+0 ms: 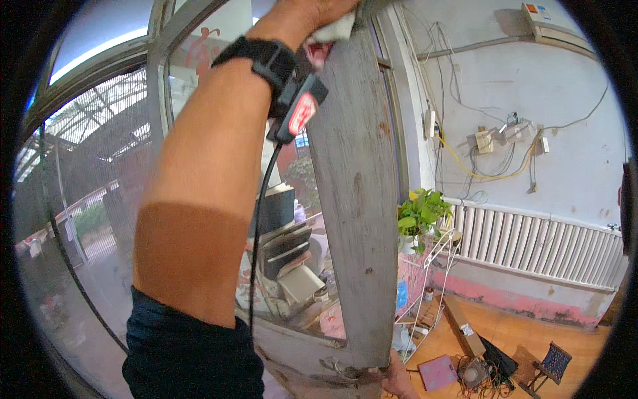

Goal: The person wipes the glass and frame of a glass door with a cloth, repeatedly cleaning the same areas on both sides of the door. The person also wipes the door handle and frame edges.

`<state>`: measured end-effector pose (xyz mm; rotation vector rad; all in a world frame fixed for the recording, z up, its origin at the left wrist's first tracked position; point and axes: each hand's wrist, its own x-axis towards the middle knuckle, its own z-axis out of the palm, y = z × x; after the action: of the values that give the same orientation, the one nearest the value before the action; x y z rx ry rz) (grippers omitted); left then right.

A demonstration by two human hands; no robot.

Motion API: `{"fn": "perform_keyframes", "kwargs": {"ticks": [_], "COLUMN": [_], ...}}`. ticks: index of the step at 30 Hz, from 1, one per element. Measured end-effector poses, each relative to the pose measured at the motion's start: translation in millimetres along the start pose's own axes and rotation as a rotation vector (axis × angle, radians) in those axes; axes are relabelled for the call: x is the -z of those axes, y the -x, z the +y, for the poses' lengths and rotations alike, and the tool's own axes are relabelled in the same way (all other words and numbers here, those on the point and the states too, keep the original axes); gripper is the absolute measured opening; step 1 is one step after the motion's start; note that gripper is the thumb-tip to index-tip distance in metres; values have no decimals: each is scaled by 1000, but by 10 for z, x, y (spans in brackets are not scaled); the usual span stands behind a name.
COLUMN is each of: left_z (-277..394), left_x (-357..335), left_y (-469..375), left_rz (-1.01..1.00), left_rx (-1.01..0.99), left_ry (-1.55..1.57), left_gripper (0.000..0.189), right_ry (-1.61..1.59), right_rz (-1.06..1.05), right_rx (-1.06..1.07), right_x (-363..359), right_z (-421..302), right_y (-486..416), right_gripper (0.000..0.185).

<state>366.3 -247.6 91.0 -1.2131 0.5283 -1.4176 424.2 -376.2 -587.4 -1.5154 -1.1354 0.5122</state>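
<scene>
My left arm reaches up across the view, a black strap with a cabled, red-lit device on the wrist. My left hand (319, 11) is cut off by the top edge, close to the upper part of a weathered grey wooden door (356, 199) with a glass pane. A blurred pale thing (341, 30) shows just below that hand; whether it is held cannot be made out. Low in the view, my right hand (397, 377) grips the door's edge, beside a metal latch (341, 369).
Right of the door, a potted plant (421, 217) sits on a white wire stand (423, 314). A white radiator (533, 244) lines the wall. A long cardboard box (463, 326), tangled cables (486, 381) and a folding stool (551, 364) occupy the floor. Wall cables hang above.
</scene>
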Motion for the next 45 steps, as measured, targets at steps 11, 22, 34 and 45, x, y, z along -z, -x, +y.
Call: {"fn": "perform_keyframes", "kwargs": {"ticks": [11,22,34,45], "left_z": [917,3861,5542,4975], "left_x": [591,2235,3350,3540], "left_y": [490,1892,2822,2652], "left_rz": [-126,-613,-981,-766], "left_rx": [294,349,486,833], "left_ry": [296,773,1328,777], "left_gripper": [32,37,30,22], "right_ry": [-158,-63,-951,-4], "right_rz": [74,-90,-305,61], "right_rx": [244,208,-106,103], "right_x": [-22,119,587,272], "right_z": [67,501,238,-381], "right_y": [-98,-54,-204,-76], "right_gripper": [55,69,71,43]}}
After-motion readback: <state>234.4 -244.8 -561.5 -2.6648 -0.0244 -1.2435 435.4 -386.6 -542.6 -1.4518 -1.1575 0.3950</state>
